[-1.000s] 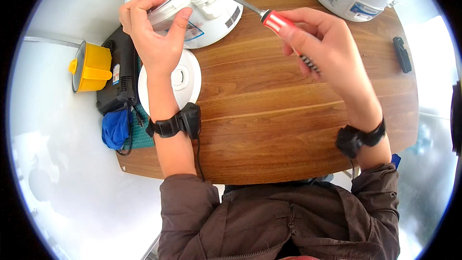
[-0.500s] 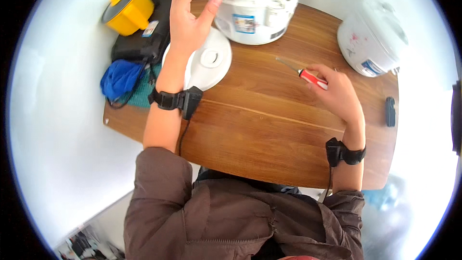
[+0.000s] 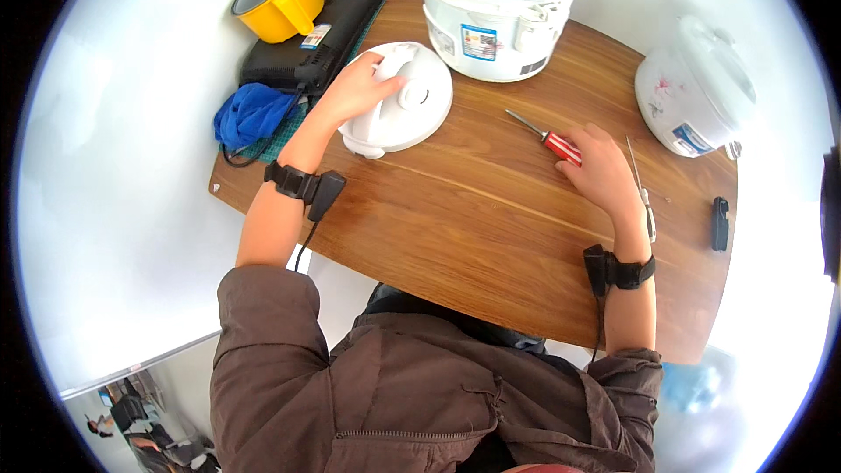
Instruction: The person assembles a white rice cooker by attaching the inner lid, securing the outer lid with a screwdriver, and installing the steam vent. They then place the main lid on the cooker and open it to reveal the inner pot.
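Observation:
My left hand (image 3: 355, 89) is on a round white rice cooker lid (image 3: 429, 123), its fingers and thumb curled about the lid's raised ridge. The lid lies on the wooden table, left of the middle. My right hand (image 3: 600, 165) rests low over the table's right half, closed round the red and white handle of a screwdriver (image 3: 554, 142). Its metal shaft points away to the far left. Close beside my right wrist lies a second, thin tool with a long shaft and pale handle (image 3: 648, 215). A white rice cooker body (image 3: 491, 31) stands behind the lid.
Another white rice cooker (image 3: 692, 92) stands at the right, with a small black object (image 3: 719, 223) nearer me. At the far left a yellow pot (image 3: 285, 13) sits on a black case (image 3: 280, 66). A blue cloth (image 3: 250, 116) lies in front, on a green mat (image 3: 289, 136).
My left hand has come down from beside the white cooker body onto the lid. My right hand keeps the screwdriver in about the same place. The view has shifted slightly.

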Motion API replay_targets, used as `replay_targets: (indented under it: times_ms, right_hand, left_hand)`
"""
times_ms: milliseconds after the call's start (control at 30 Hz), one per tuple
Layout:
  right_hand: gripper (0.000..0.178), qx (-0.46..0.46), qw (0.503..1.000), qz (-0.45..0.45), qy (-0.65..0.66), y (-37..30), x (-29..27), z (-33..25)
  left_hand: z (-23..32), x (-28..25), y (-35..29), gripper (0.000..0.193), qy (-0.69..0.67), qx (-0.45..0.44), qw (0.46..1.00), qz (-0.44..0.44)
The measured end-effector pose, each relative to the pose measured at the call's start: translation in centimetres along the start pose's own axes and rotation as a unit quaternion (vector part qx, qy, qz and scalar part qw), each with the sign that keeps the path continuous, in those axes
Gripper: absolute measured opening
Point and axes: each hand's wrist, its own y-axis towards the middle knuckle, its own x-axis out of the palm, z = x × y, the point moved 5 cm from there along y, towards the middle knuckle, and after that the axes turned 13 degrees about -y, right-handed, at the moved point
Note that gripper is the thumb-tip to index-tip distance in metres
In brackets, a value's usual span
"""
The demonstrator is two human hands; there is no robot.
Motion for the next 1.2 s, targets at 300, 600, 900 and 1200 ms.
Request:
replay_targets:
  times_ms: [300,600,900,1200]
  right_hand:
    - [0.034,-0.011,0.998,0.041,0.055,-0.6,-3.3,-0.9]
    - [0.057,-0.034,0.879,0.130,0.458,0.9,-7.9,-8.7]
    - [0.041,0.024,0.844,0.323,0.427,11.9,-14.2,-2.8]
    - [0.037,0.208,0.894,0.210,0.337,22.8,-14.3,0.4]
  left_hand:
    - [2.7,-3.8,-3.5,0.055,-0.240,-0.034,0.964,0.114]
    - [13.8,-2.2,-8.8,0.070,-0.413,0.174,0.887,0.112]
    - [25.0,0.2,-2.5,0.046,-0.360,0.308,0.877,-0.080]
    - [23.1,0.1,12.2,0.023,-0.382,0.109,0.916,-0.050]
